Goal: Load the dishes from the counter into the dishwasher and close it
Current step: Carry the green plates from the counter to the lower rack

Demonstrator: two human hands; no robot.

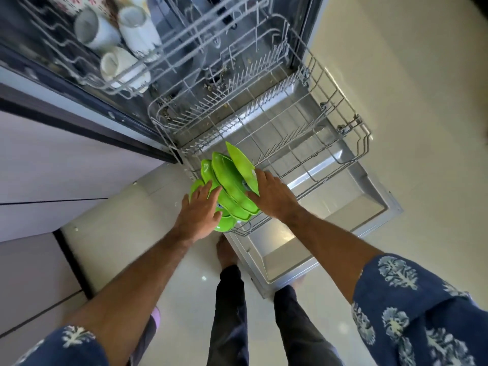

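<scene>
- Sleeves in blue print frame the bottom corners, with both bare forearms reaching down toward the green plates [232,186].
- Those plates stand on edge, bunched at the near-left corner of the lower rack [351,143], some leaning past its rim.
- Left hand [200,207] lies against the outermost plate with fingers straight and slightly spread, steadying the stack.
- Right hand [269,194] holds the innermost plate; whether its fingers curl round the edge is hard to tell.
- Loading is the step in hand. Next, each plate probably needs seating between separate tines.
- Further out, white cups [116,43] sit in the upper rack [184,59], and the dishwasher door [369,204] lies open.
</scene>
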